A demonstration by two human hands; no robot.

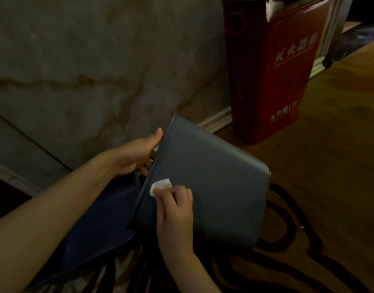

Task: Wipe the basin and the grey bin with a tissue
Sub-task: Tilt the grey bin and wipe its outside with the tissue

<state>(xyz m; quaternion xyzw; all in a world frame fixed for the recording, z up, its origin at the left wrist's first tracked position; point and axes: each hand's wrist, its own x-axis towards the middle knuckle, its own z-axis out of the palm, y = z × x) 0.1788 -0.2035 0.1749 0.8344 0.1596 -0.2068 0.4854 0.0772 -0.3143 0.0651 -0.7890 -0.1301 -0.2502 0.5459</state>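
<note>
On the patterned carpet (308,240) beside the marble wall (87,60), the grey bin (207,182) is being held tipped on its side, its rim gripped by the left hand (137,155). A small white tissue (159,186) is being pinched in the right hand (175,210) and pressed against the bin's outer wall near the rim. A dark blue basin (97,229) is lying partly under the bin. A red fire-extinguisher box (272,70) is standing behind.

Dim public-building corridor: marble wall (87,60), patterned carpet (308,229), red fire-extinguisher box (272,81) by skirting.
</note>
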